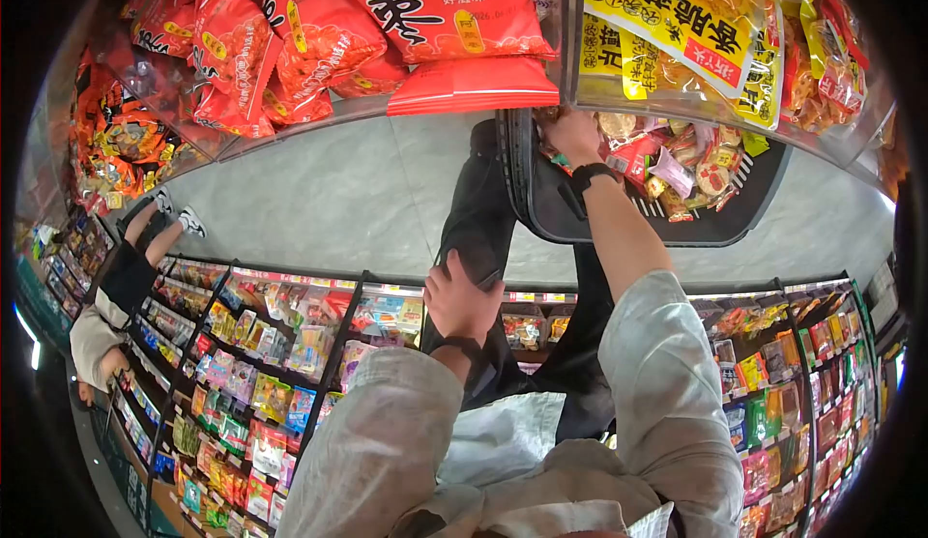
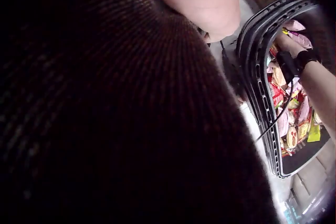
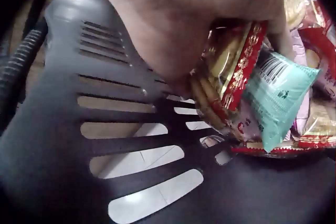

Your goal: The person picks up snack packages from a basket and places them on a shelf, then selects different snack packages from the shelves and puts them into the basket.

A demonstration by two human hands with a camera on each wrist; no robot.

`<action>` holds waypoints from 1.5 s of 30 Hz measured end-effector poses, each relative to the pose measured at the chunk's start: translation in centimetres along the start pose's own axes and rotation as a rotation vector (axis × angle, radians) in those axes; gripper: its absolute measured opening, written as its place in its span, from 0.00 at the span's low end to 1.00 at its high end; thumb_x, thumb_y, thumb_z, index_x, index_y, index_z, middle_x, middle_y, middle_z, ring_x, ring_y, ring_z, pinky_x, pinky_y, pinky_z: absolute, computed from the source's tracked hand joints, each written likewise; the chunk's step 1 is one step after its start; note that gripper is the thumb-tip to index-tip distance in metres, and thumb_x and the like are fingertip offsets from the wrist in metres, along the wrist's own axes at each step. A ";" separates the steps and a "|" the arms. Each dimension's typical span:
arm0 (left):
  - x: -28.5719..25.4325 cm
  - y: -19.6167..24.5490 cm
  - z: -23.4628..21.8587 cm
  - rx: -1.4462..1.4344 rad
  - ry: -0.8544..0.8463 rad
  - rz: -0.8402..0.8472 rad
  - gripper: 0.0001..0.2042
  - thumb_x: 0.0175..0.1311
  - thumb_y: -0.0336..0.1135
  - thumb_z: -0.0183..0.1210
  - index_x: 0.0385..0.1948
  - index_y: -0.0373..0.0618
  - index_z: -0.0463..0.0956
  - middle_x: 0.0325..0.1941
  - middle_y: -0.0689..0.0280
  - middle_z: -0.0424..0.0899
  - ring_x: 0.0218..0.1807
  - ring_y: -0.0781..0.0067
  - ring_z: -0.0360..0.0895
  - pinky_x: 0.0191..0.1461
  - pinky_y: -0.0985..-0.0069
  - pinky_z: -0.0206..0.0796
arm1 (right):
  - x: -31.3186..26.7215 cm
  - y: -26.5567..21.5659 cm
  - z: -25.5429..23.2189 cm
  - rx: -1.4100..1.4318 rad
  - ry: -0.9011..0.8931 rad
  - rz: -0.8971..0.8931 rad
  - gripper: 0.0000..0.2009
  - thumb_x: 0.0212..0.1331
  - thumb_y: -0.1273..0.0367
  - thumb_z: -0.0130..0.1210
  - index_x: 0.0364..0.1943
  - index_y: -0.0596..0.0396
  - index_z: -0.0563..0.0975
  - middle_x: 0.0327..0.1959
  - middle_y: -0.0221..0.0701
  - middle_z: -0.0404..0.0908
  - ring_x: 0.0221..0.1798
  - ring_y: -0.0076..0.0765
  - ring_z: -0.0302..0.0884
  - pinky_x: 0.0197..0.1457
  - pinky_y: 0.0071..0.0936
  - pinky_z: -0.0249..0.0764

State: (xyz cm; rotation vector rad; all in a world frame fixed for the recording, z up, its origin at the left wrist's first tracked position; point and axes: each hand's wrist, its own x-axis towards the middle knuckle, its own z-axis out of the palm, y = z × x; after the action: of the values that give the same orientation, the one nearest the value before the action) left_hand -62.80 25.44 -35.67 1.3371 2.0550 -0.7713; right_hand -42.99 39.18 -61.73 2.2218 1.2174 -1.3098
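Dark ribbed trouser fabric (image 2: 115, 108) filling the left wrist view, left hand (image 1: 461, 301) resting on that knee – fingers relaxed, right hand (image 3: 194, 19) inside the slotted grey basket (image 3: 79, 129), gripping a red-and-gold snack packet (image 3: 231, 71) – teal packet (image 3: 278, 95) just beside, snack shelves (image 1: 271, 364) behind

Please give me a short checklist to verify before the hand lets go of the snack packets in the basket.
1. Right hand grips the packets: ok.
2. Packets are over the basket, inside its wall: ok.
3. Basket has room: cannot tell; many snacks already lie in it.
4. Left hand is away from the basket, resting on the dark trousers: ok.
5. Basket stands stable on the floor: cannot tell.
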 end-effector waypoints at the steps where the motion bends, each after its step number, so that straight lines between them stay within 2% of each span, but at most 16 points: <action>1: 0.0 0.0 0.1 0.004 -0.002 -0.001 0.45 0.46 0.55 0.73 0.68 0.48 0.66 0.54 0.52 0.75 0.58 0.46 0.74 0.63 0.52 0.66 | 0.4 0.1 0.4 -0.023 0.002 0.016 0.34 0.59 0.40 0.63 0.67 0.38 0.75 0.65 0.56 0.75 0.67 0.65 0.74 0.67 0.56 0.73; 5: 0.1 0.3 -0.3 -0.003 -0.007 -0.014 0.44 0.46 0.54 0.73 0.68 0.48 0.66 0.53 0.51 0.75 0.58 0.45 0.74 0.63 0.52 0.66 | -0.4 0.8 0.0 0.044 0.021 -0.042 0.33 0.61 0.38 0.60 0.66 0.36 0.76 0.63 0.53 0.77 0.69 0.66 0.72 0.70 0.55 0.71; 8: -0.1 0.2 -0.1 -0.003 0.006 -0.001 0.44 0.47 0.54 0.72 0.68 0.49 0.65 0.54 0.50 0.74 0.58 0.43 0.74 0.59 0.50 0.70 | -1.5 0.8 -0.7 0.018 0.012 -0.093 0.34 0.61 0.37 0.60 0.68 0.36 0.75 0.66 0.49 0.76 0.72 0.66 0.68 0.71 0.55 0.69; 11: -0.3 0.2 0.3 0.012 0.044 0.011 0.44 0.46 0.55 0.72 0.68 0.49 0.65 0.55 0.50 0.74 0.58 0.43 0.74 0.59 0.50 0.69 | -0.3 1.3 0.0 0.105 -0.055 -0.130 0.36 0.61 0.38 0.61 0.70 0.34 0.72 0.72 0.49 0.70 0.75 0.66 0.63 0.74 0.53 0.65; 13: -0.5 0.4 0.1 0.005 0.039 0.002 0.44 0.46 0.54 0.73 0.67 0.48 0.66 0.54 0.51 0.75 0.58 0.44 0.74 0.62 0.51 0.67 | 1.4 1.1 1.5 0.141 -0.118 -0.099 0.37 0.61 0.36 0.59 0.72 0.33 0.70 0.76 0.52 0.64 0.78 0.67 0.56 0.77 0.55 0.60; 15: -0.5 0.6 -0.2 -0.008 0.026 -0.004 0.44 0.46 0.54 0.73 0.67 0.47 0.67 0.55 0.51 0.75 0.59 0.45 0.74 0.63 0.51 0.67 | 1.7 1.0 2.0 0.153 -0.141 -0.094 0.39 0.62 0.34 0.55 0.73 0.36 0.70 0.77 0.53 0.62 0.80 0.67 0.50 0.79 0.57 0.54; 17: -0.5 0.8 -0.4 -0.027 0.002 -0.012 0.44 0.46 0.54 0.74 0.67 0.47 0.67 0.55 0.51 0.75 0.59 0.45 0.74 0.62 0.52 0.67 | -1.0 -1.5 0.1 0.140 -0.128 -0.116 0.42 0.63 0.30 0.49 0.73 0.42 0.71 0.75 0.53 0.66 0.81 0.66 0.45 0.81 0.57 0.48; 18: -0.7 1.0 -0.6 -0.021 0.001 -0.011 0.44 0.46 0.54 0.74 0.67 0.47 0.67 0.55 0.51 0.75 0.59 0.45 0.74 0.62 0.52 0.67 | -1.7 -1.9 0.4 0.164 -0.080 -0.063 0.41 0.64 0.31 0.48 0.71 0.42 0.73 0.76 0.49 0.66 0.83 0.65 0.41 0.83 0.58 0.42; 20: -0.5 1.1 -0.7 -0.011 0.003 -0.005 0.44 0.46 0.54 0.74 0.67 0.47 0.67 0.55 0.52 0.75 0.59 0.45 0.74 0.62 0.52 0.67 | -3.0 -2.9 0.6 0.255 -0.059 -0.047 0.40 0.64 0.31 0.46 0.71 0.43 0.74 0.77 0.48 0.66 0.83 0.65 0.39 0.84 0.57 0.40; 22: -0.8 1.2 -0.6 -0.011 0.028 0.007 0.44 0.45 0.54 0.75 0.67 0.47 0.67 0.54 0.52 0.75 0.58 0.46 0.74 0.61 0.53 0.67 | -2.2 -3.1 1.1 0.277 -0.131 -0.080 0.41 0.65 0.32 0.40 0.71 0.44 0.75 0.79 0.48 0.63 0.84 0.66 0.36 0.85 0.56 0.34; 26: -0.9 1.3 -0.5 -0.025 0.037 0.023 0.45 0.45 0.54 0.75 0.67 0.46 0.67 0.54 0.53 0.75 0.57 0.47 0.74 0.61 0.53 0.67 | -2.7 -4.6 -0.2 0.415 -0.247 -0.039 0.43 0.65 0.32 0.37 0.73 0.45 0.72 0.81 0.47 0.59 0.85 0.64 0.32 0.85 0.55 0.30; 30: -0.9 1.5 -0.7 -0.012 0.018 0.011 0.45 0.45 0.54 0.75 0.67 0.46 0.67 0.53 0.53 0.75 0.57 0.47 0.73 0.62 0.54 0.67 | -2.2 -6.7 1.0 0.504 -0.157 -0.008 0.42 0.66 0.33 0.37 0.79 0.37 0.61 0.83 0.41 0.55 0.86 0.65 0.29 0.82 0.67 0.27; 32: -0.7 1.4 -0.8 -0.009 -0.006 0.000 0.45 0.45 0.54 0.75 0.67 0.46 0.67 0.54 0.53 0.75 0.58 0.47 0.73 0.62 0.54 0.67 | -0.8 -6.2 4.9 0.396 -0.084 -0.072 0.42 0.65 0.32 0.37 0.80 0.36 0.60 0.82 0.42 0.58 0.86 0.64 0.33 0.81 0.70 0.26; 35: -0.5 1.2 -1.0 -0.023 -0.015 -0.011 0.45 0.45 0.54 0.75 0.67 0.47 0.67 0.55 0.53 0.74 0.58 0.47 0.73 0.62 0.54 0.66 | 0.0 -6.0 7.0 0.369 -0.004 -0.174 0.39 0.66 0.36 0.42 0.77 0.38 0.63 0.80 0.42 0.61 0.84 0.61 0.41 0.80 0.66 0.34; 42: -0.2 1.0 -1.3 -0.028 0.002 -0.006 0.45 0.45 0.54 0.75 0.68 0.47 0.67 0.55 0.53 0.74 0.59 0.47 0.73 0.62 0.53 0.66 | 0.5 -5.3 7.6 0.365 0.108 -0.382 0.31 0.68 0.45 0.51 0.70 0.43 0.72 0.74 0.41 0.70 0.78 0.55 0.59 0.79 0.57 0.54; 45: 0.0 1.0 -1.4 -0.030 0.012 -0.002 0.45 0.45 0.54 0.75 0.67 0.47 0.67 0.54 0.53 0.74 0.58 0.46 0.74 0.62 0.53 0.66 | 0.5 -4.8 8.7 0.329 0.247 -0.477 0.27 0.65 0.51 0.59 0.65 0.48 0.76 0.68 0.42 0.77 0.73 0.54 0.69 0.75 0.52 0.64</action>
State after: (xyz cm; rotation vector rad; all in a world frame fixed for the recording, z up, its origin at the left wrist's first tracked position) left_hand -62.11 26.82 -34.88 1.3272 2.0695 -0.7320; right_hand -51.60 37.07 -66.12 2.4724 1.8275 -1.5298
